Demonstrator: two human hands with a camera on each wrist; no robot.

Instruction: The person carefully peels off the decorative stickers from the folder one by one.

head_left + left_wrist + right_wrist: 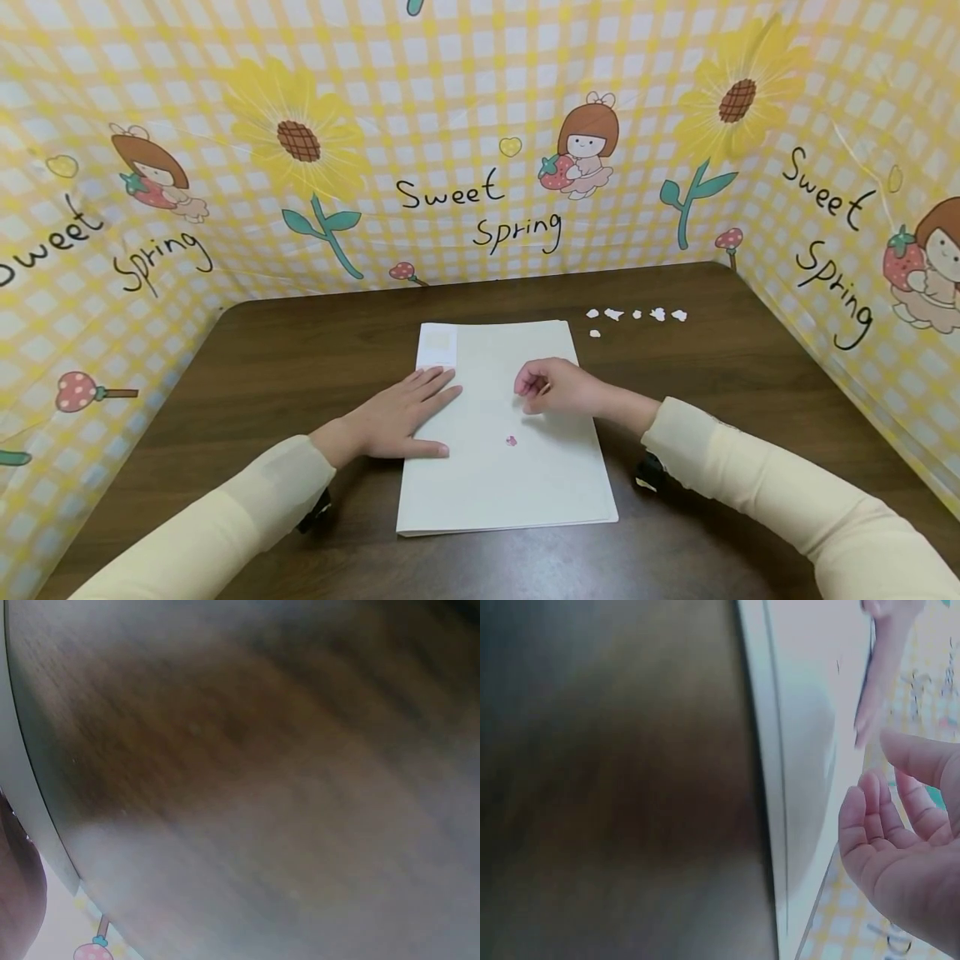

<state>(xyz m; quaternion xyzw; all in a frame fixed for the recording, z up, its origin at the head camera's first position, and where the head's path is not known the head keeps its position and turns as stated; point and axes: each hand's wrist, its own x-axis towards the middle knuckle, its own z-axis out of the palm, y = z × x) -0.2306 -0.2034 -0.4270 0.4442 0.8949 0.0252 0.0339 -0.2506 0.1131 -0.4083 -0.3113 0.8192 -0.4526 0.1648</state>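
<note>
A: Why is the left hand [396,416] flat, fingers spread, on the off-white rectangular paper-like folder [487,493]?
B: Presumably to steady it. Right hand [562,387] curved above; whether it grips anything, cannot tell.
A: Count?
B: One folder; one small pink cutout [511,441] on it; six small white irregular scraps [657,314] beyond its upper right, likely set within reach.

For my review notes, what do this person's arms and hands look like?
Both arms wear long, pale cream sleeves with plain cuffs. The left hand and right hand are ungloved. A small black device shows beneath each cuff.
</note>
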